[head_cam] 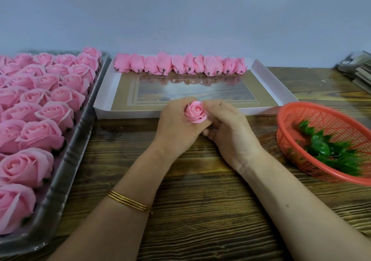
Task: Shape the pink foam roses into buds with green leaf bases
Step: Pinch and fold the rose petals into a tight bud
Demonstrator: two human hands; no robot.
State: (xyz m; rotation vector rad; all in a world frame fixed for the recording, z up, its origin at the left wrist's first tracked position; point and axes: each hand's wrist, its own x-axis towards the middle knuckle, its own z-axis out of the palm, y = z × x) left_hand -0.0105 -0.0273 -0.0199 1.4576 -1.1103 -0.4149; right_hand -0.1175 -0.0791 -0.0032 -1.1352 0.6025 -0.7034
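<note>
Both hands, left hand (176,120) and right hand (224,124), cup one pink foam rose (195,112) above the wooden table (200,210); overtight squeezing may crease or tear its soft petals.

Wears stack of thin gold bangles (129,201), plain narrow rings packed tight together, round left forearm (112,218). Shows left hand (176,120) bare beyond bangles, faint creases at wrist. Shows right forearm (291,196) bare, right of bangles, with one small dark mole (287,206) level with bangles. Shows right hand (230,128) bare too, up and right of bangles.
</note>
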